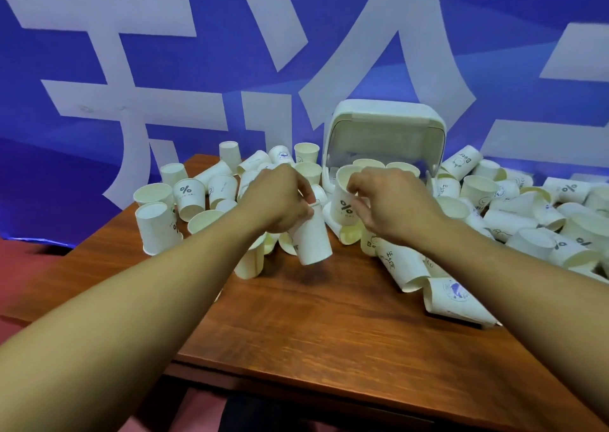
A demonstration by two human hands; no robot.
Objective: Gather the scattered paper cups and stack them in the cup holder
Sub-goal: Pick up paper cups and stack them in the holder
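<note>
Many white paper cups lie scattered over the far half of a brown wooden table. My left hand grips an upside-down plain cup by its base, lifted above the table. My right hand pinches the rim of an upright cup printed with a "%" sign. Right behind both hands stands the white cup holder with its lid raised, and a few cup rims show inside it.
Cups stand and lie in a cluster at the left, and a bigger heap spreads to the right edge. A blue banner with large white characters hangs behind the table. The near table edge runs across the bottom.
</note>
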